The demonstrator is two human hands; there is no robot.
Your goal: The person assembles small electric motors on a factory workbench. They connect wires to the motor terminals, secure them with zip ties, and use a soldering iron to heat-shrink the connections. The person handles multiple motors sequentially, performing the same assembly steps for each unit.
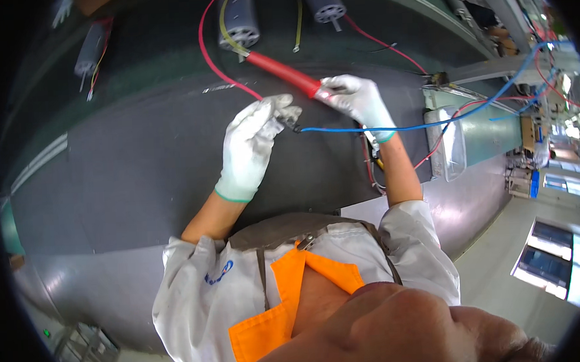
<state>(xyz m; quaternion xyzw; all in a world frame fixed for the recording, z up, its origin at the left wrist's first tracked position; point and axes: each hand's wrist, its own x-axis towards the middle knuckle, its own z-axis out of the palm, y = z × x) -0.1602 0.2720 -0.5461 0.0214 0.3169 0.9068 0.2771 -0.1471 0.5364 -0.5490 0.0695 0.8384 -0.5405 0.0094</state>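
Note:
My left hand (248,144), in a white glove, is closed in a pinch on the end of a red wire (215,66). A small dark clip on a blue cable (356,129) sits at its fingertips; whether it grips the wire's end cannot be made out. My gloved right hand (359,103) is wrapped round the rear end of a red rod-shaped probe (282,72). The probe's far tip meets, or lies right beside, the end of a yellow wire (223,25). Both wires run by a grey cylindrical motor (239,18) lying at the far side.
Another motor (324,3) with a red lead lies to the right, and a smaller-looking motor (91,50) at the far left. A dark mat (140,168) covers the bench. A clear plastic tray (453,145) stands at right, beside hanging cables and a metal frame (498,68).

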